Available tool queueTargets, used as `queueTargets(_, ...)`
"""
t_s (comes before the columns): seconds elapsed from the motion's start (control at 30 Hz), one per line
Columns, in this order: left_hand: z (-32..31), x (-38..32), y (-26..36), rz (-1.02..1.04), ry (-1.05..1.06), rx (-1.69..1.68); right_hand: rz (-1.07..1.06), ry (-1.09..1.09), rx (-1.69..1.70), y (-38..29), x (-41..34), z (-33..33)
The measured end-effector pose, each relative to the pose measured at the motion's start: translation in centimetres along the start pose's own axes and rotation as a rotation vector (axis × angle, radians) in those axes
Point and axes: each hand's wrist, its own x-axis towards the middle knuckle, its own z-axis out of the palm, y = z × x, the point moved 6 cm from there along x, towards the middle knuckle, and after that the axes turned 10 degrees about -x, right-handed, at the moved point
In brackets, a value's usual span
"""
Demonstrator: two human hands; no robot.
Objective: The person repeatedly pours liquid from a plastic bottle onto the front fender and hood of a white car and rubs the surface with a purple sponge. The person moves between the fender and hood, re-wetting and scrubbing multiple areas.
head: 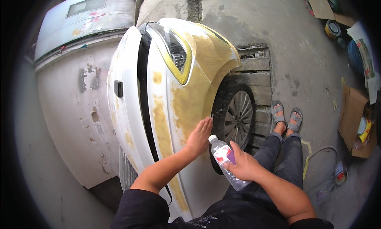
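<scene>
My left hand lies flat against the car's front fender, by the edge of the wheel arch, with nothing seen in it. The white fender carries broad yellowish sanded filler patches. In my right hand is a clear plastic bottle, tilted, with a white cap and a red and white label. A small purple sheet shows between that hand and the bottle. The front wheel is just beyond both hands. Yellow masking tape borders the headlight.
The bonnet stands slightly raised, leaving a dark gap. Wooden slats cover a floor pit beside the wheel. To the right are a cardboard box, several cans, a hose and a tin. A stained wall is at left.
</scene>
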Motion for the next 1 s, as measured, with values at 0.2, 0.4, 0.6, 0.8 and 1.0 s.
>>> queueTargets(0.2,3.8,-10.3,6.6,0.165,-0.105,-0.257,-0.01,-0.029,-0.007,-1.6,0.0,0.6)
queueTargets(0.4,5.2,-13.6,3.5,-0.002,0.027,-0.395,-0.064,-0.039,0.034,-5.1,-0.2,0.7)
queueTargets(0.6,-1.2,-3.9,-16.0,-0.559,0.629,-0.532,-0.12,0.098,0.144,-8.3,0.4,-1.1)
queueTargets(0.8,-4.4,6.2,-30.5,-0.837,0.519,-0.599,-0.249,0.273,0.212,-10.5,1.4,-4.0)
queueTargets(1.0,-3.9,5.9,-30.2,-0.799,0.511,-0.616,-0.152,0.196,0.239,-11.4,2.7,-4.2)
